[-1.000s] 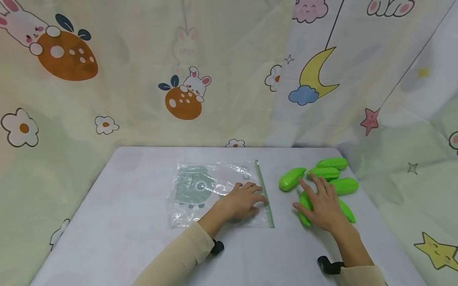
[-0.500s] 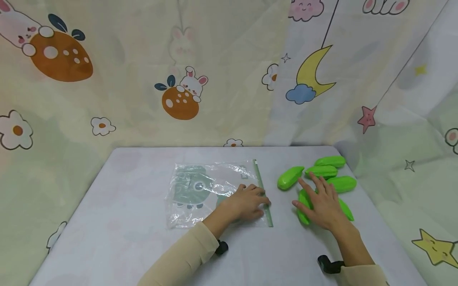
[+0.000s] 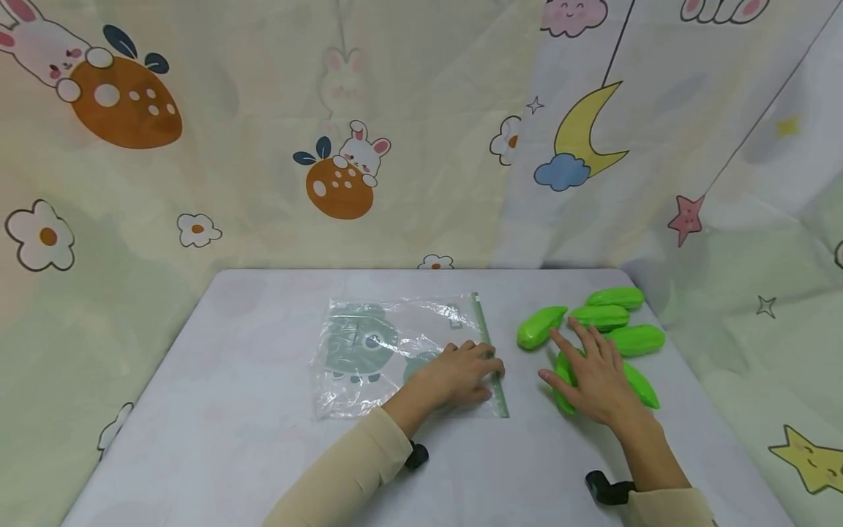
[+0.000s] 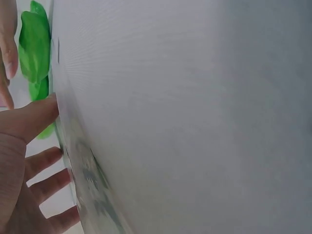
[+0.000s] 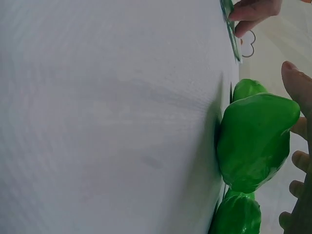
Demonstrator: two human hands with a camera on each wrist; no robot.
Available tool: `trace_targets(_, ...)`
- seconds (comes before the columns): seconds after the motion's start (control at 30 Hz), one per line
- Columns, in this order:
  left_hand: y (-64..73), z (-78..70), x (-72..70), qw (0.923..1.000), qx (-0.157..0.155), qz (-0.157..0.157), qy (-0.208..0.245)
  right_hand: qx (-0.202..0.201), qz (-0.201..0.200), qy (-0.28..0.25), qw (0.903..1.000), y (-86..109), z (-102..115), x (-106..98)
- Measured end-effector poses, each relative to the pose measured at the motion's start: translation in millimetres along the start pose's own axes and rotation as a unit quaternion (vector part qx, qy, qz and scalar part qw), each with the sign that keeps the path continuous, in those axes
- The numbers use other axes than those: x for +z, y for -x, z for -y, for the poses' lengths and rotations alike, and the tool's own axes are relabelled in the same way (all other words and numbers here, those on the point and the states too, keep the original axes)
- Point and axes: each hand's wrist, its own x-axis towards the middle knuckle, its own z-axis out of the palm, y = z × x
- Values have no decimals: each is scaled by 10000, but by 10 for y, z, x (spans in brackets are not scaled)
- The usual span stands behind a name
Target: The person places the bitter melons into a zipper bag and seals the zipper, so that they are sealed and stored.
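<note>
A clear zip bag [image 3: 424, 329] with a pale green print lies flat, its green zip strip [image 3: 481, 322] along the right side. My left hand [image 3: 454, 377] rests over the bag's right part, fingertips at the strip. In the left wrist view the thumb [image 4: 39, 114] and spread fingers come down at the bag's edge. My right hand [image 3: 596, 380] is spread over several glossy green cucumber-like vegetables [image 3: 635, 340], partly hiding two of them. The right wrist view shows its fingers beside a large green vegetable [image 5: 256, 141], not curled round it.
The white-covered table [image 3: 217, 380] ends at a back edge against a cartoon-printed cloth [image 3: 263, 146]. One green vegetable [image 3: 541, 327] lies between the bag and the others. A black wrist camera [image 3: 607, 489] sits on the right wrist.
My left hand has slid slightly right, its fingertips now reaching over the zip strip. The right hand stays over the vegetables, and the whole head view has shifted a little.
</note>
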Motion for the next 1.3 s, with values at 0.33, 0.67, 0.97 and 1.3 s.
trace_targets(0.33,-18,26,19,9999,-29,-59,153,-43,-29,13,10000,14,6,43)
trace_targets(0.67,5,78,57,9990,-17,-228,383,-108,40,99,9999,-20,74,78)
trace_targets(0.97,45,129,-57,9958,193,-846,303,-125,146,220,9996,-73,82,68)
trace_targets(1.3,146,165,-60,9981,-317,-406,346,-161,105,111,9998,-135,131,54)
